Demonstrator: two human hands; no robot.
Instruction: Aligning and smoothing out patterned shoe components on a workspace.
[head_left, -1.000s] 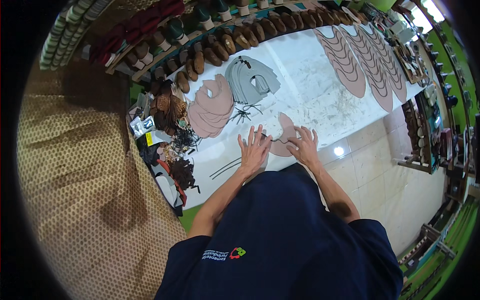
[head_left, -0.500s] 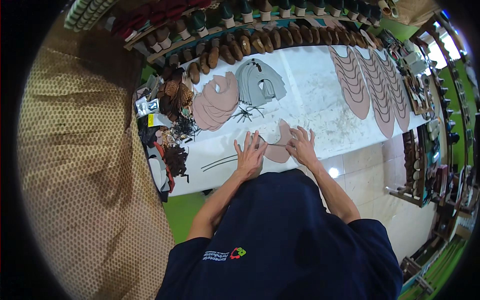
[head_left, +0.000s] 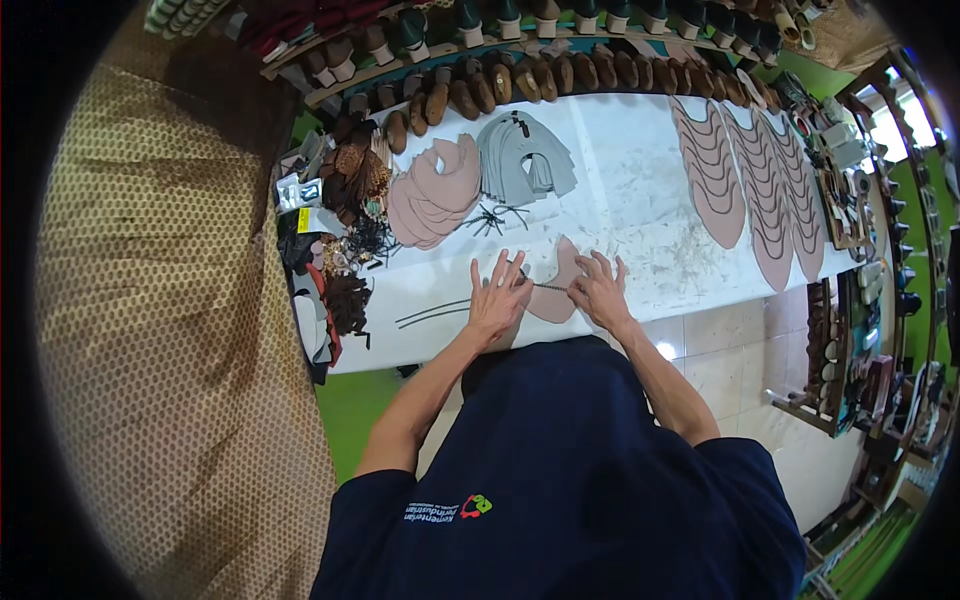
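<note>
Several grey pieces lie beyond the left hand.

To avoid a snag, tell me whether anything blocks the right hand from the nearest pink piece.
Nothing visible does: the right hand is at the right edge of the pink piece, across which a dark cord lies.

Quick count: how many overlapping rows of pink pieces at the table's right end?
3: the left row, the middle row and the right row, side by side, farther right than the right hand. No row looks hidden.
</note>
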